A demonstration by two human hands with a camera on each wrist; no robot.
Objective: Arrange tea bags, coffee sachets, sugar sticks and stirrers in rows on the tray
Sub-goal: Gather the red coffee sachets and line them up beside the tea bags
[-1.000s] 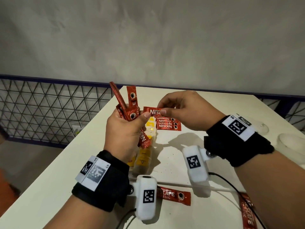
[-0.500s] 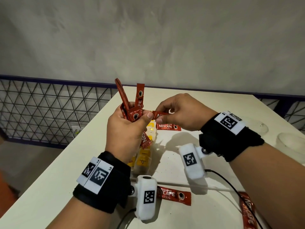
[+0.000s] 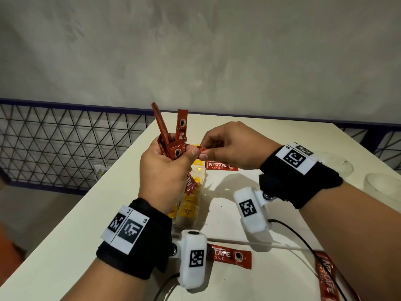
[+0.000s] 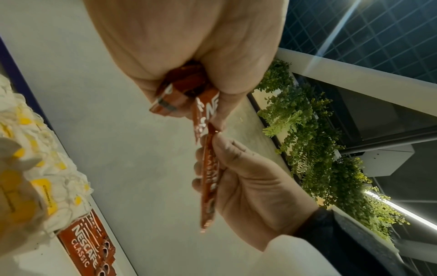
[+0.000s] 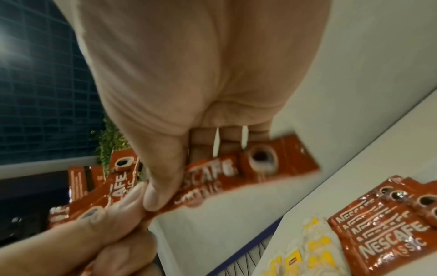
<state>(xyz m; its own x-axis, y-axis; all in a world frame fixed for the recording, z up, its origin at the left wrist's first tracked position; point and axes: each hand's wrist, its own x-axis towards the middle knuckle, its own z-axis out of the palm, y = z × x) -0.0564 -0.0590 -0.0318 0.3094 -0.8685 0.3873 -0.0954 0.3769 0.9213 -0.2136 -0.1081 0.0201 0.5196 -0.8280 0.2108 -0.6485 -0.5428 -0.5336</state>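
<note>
My left hand (image 3: 184, 153) grips a bunch of red Nescafé coffee sachets (image 3: 173, 135) that fan upward above the table. My right hand (image 3: 205, 152) pinches a single coffee sachet (image 3: 202, 149) between thumb and fingers, with its end against my left thumb. The right wrist view shows that sachet (image 5: 236, 171) lying sideways under the thumb. In the left wrist view it (image 4: 209, 177) runs along the right fingers. A short row of sachets (image 3: 221, 166) lies flat on the table (image 3: 65, 246), beside tea bags (image 3: 191, 205) with yellow tags.
A loose sachet (image 3: 230, 256) lies near my left wrist and another (image 3: 325, 276) at the front right. A thin white stick (image 3: 234, 242) lies across the table. Clear glass cups (image 3: 384, 187) stand at the right edge. A mesh railing (image 3: 54, 144) runs left of the table.
My right hand lifted one sachet up from the row on the table and brought it left to the bunch. My left hand raised the bunch slightly.
</note>
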